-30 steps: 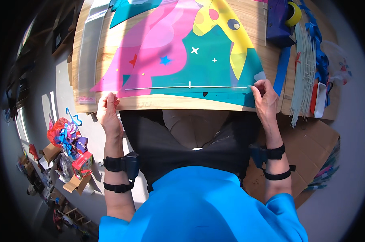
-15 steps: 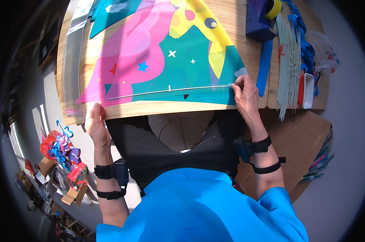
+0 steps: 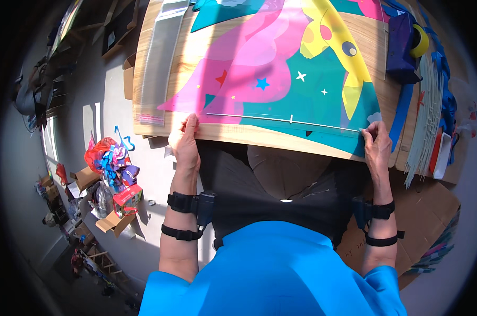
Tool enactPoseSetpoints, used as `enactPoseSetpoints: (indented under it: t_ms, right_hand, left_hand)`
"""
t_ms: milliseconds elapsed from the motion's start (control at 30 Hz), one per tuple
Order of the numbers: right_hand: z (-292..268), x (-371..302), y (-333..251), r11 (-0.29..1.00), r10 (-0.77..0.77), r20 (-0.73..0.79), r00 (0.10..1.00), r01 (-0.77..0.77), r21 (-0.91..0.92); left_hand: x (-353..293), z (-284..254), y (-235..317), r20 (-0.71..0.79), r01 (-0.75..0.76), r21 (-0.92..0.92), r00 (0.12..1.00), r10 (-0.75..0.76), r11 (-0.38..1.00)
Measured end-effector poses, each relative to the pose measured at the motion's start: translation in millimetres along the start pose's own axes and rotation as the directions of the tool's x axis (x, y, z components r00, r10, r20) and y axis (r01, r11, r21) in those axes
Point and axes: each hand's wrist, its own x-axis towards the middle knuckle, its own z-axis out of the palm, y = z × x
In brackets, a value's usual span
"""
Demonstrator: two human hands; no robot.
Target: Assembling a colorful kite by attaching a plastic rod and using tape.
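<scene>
Nearest the person, both forearms come up from the lower edge, each with black straps at the wrist. The left hand (image 3: 185,141) pinches the near left corner of a large colourful sheet (image 3: 280,79), fingers curled over the front edge of the wooden counter (image 3: 143,89). The right hand (image 3: 376,147) grips the near right corner of the same sheet, close to the end of a thin white rod (image 3: 283,120) that lies across the sheet's near edge, between the two hands. The sheet lies flat on the counter, printed in pink, teal and yellow with small stars. To its left rests a clear plastic sleeve (image 3: 162,58). Farther right lies a bundle of pale thin sticks (image 3: 427,110), then a dark blue box (image 3: 400,42) with a yellow tape roll (image 3: 421,41) beside it.
</scene>
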Motion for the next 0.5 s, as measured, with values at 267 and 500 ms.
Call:
enactPoseSetpoints:
  t_ms: [267,500]
  right_hand:
    - [3,0,-3,1.000,-0.012,0.011,1.000,0.012,-0.014]
    - [4,1,-4,1.000,-0.018,-0.013,1.000,0.018,0.008]
  left_hand:
    - [-3,3,2,-0.061,-0.040,0.057,0.997,0.043,0.998]
    - [4,-8,-13,-0.056,-0.040,0.066,0.997,0.044,0.997]
